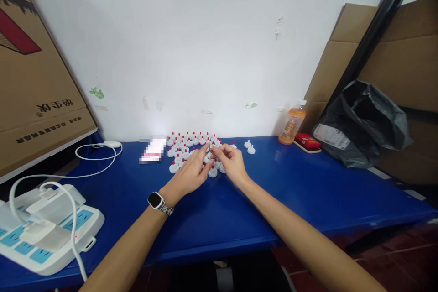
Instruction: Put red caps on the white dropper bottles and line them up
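Smooth, glossy blue worktop (239, 219), smooth plastic nozzle caps (185, 154) near its back edge, hard plastic power strip (61, 253) at its left edge, clear plastic drink bottle (292, 123) by the back edge, crinkled, shiny plastic bag (356, 127)

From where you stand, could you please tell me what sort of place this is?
Probably a small workshop or storeroom corner: white, red-tipped caps cluster on a blue table, with a power strip and cardboard box at the left.
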A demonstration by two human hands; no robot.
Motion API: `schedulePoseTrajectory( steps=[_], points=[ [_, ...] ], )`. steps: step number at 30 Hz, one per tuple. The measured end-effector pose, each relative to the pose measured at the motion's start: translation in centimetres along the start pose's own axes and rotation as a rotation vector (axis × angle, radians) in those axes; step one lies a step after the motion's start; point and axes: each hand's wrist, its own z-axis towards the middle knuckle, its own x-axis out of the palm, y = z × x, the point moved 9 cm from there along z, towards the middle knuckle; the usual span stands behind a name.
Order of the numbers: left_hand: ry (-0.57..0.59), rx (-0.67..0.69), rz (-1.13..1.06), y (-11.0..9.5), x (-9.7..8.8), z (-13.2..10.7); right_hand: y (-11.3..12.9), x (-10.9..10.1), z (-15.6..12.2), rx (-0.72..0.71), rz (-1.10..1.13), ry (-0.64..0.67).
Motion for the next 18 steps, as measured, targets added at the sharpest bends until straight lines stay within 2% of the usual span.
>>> schedulePoseTrajectory(
  steps=[6, 10, 14, 18],
  points=[
    [-0.027, 0.044, -0.021, -1.3, 0.0, 0.2, 0.5, 0.4, -0.2, -0.028, 0.002, 0.001],
    [-0.032, 0.056, -0.003, -1.6, 0.0, 0.3, 0.9, -0.6, 0.1, -0.027, -0.066, 0.063],
    [-0.001, 0.082, 0.140, -1.1, -0.5, 0.4, 1.6, -2.4, -0.8, -0.091, -0.384, 0.222],
    [0.101, 0.108, 0.281, -0.8, 0.2, 0.6, 0.7, -2.3, -2.4, -0.093, -0.597, 0.448]
  ],
)
